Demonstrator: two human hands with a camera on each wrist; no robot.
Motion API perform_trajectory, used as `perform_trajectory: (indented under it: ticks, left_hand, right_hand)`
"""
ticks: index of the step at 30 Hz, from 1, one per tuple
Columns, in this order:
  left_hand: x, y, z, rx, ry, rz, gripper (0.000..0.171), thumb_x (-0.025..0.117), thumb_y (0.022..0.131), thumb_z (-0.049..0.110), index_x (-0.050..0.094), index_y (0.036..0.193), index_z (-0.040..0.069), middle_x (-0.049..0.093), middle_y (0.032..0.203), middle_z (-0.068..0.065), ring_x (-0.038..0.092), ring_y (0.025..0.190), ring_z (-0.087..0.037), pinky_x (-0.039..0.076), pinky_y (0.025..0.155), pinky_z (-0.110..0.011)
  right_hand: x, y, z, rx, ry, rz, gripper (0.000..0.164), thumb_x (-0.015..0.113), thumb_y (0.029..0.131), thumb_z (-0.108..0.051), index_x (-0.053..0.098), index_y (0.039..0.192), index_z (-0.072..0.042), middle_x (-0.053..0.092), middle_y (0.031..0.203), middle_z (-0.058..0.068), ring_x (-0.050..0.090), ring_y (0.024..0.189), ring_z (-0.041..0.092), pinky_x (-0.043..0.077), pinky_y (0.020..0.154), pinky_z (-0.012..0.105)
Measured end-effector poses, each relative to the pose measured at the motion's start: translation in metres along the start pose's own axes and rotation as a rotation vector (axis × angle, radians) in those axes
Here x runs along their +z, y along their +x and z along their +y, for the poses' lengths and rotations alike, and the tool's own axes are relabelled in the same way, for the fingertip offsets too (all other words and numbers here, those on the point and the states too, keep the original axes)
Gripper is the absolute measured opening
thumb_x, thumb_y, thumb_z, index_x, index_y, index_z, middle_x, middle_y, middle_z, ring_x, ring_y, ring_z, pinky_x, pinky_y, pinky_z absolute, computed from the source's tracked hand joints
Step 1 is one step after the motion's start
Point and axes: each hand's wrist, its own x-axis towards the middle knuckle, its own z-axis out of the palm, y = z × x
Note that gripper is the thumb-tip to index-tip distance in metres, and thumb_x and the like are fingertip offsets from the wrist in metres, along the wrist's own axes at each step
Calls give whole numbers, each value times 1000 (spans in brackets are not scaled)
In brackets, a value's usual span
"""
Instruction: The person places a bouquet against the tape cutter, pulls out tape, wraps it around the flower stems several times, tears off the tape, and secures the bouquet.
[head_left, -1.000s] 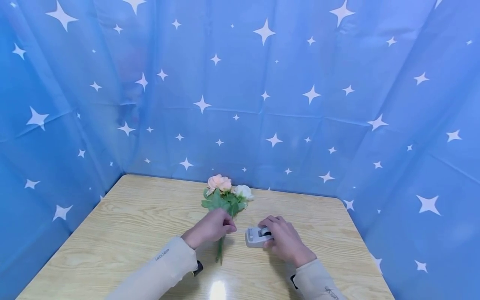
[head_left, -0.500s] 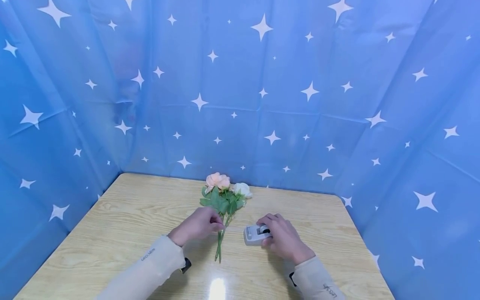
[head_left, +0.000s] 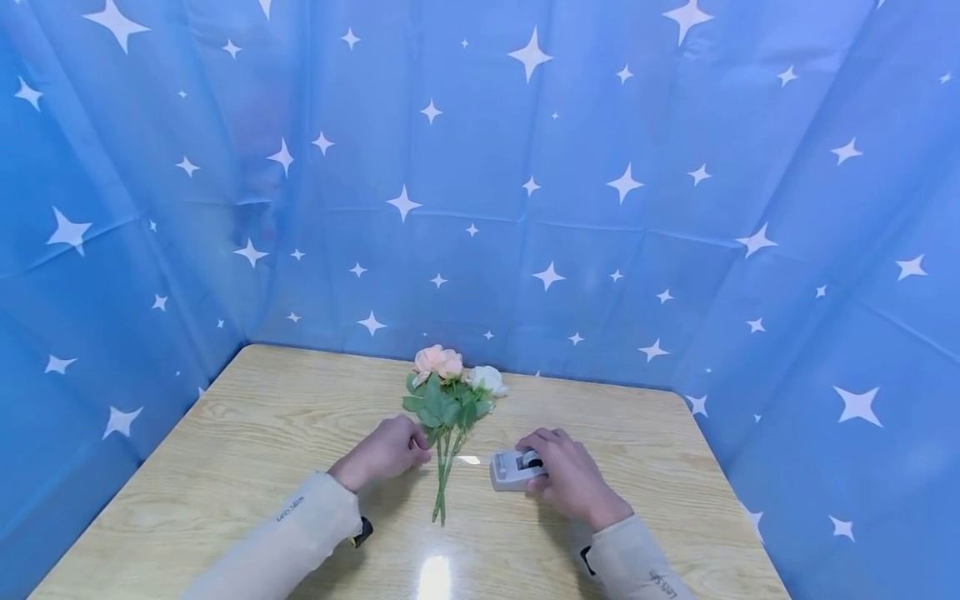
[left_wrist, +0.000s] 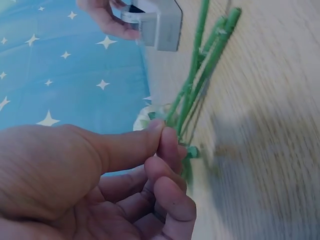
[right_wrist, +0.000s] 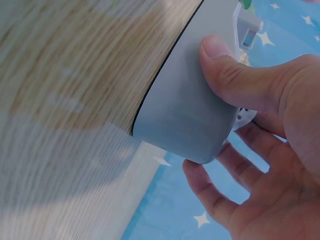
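My left hand point(head_left: 384, 452) pinches the end of a strip of clear tape point(head_left: 469, 459) between thumb and forefinger, just left of the flower stems point(head_left: 440, 492). The strip stretches over the stems toward a grey tape dispenser point(head_left: 510, 472), glinting between them. Thumb and fingers of my right hand point(head_left: 568, 477) grip the dispenser from its right end; it sits on the table, as the right wrist view shows. The stems lie crossed, bearing a pink flower point(head_left: 438, 363), a white flower point(head_left: 488, 381) and green leaves point(head_left: 437, 405) at the far end.
The wood-grain table point(head_left: 300, 392) ends at a blue curtain point(head_left: 480, 167) with white stars, which hangs behind it and on both sides. A bright light reflection lies on the tabletop near the front.
My left hand has moved left across the stems, drawing the tape out from the dispenser and leaving the stems in sight. My right hand and the dispenser have stayed in place.
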Motion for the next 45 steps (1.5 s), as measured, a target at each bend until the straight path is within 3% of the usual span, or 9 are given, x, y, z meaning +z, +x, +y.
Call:
perform_trajectory:
  ticks: [4,9,17,20,22,27,32,39,45]
  left_hand:
    - [2,1,-1,-46,0,18,9,83,108,7,77,106,2,73,91,-4,58,72,-15,47,63,-26]
    - [4,7,-9,-28,-13,6,16,86,104,7,73,96,6,70,86,-6,57,71,-16,46,61,-27]
    - [32,54,-83,51,58,-13,27,92,100,24,72,81,23,72,81,7,65,74,-13,55,66,-28]
    - [31,45,-67,28,78,12,27,93,100,22,72,82,19,73,83,4,66,75,-16,56,67,-31]
    - [27,32,-44,-22,85,25,28,93,99,17,71,82,15,72,82,1,65,74,-17,55,67,-30]
    - [24,10,-7,-76,138,85,43,96,96,15,60,72,14,54,67,3,49,62,-15,42,58,-28]
    - [26,7,-4,-93,223,109,51,97,97,20,54,69,17,45,65,6,41,59,-13,35,56,-28]
    - [33,1,-3,-29,117,155,66,91,101,12,43,57,20,32,52,11,29,48,-7,26,48,-21]
    - [45,-4,9,-22,74,137,54,95,98,19,58,59,15,41,48,10,37,43,-6,28,42,-20]
  right_hand:
    - [1,-1,-1,7,3,-6,53,104,86,-6,80,134,-8,81,134,10,74,120,34,68,99,59]
    - [1,0,-2,13,11,-3,52,103,87,-5,80,134,-8,81,134,11,74,120,35,68,97,60]
    - [1,0,-2,9,12,3,53,103,87,-5,80,134,-8,80,135,12,74,119,36,67,96,61]
    - [2,0,-2,10,9,4,53,103,87,-6,79,134,-8,80,135,12,73,119,36,67,95,61]
    - [3,-1,-2,13,8,1,53,103,87,-6,79,134,-8,80,135,12,73,119,36,67,95,61]
    - [3,-1,-2,24,20,0,52,102,88,-6,79,135,-8,80,136,13,73,120,36,67,96,63]
    - [3,0,-1,23,11,5,52,103,88,-7,79,134,-9,80,136,12,73,120,36,67,96,63]
    - [3,0,-2,29,11,-2,52,103,88,-7,80,134,-9,80,137,13,73,122,37,67,98,63]
    - [4,0,-2,37,6,9,53,104,86,-7,80,133,-9,80,137,12,73,121,36,67,99,62]
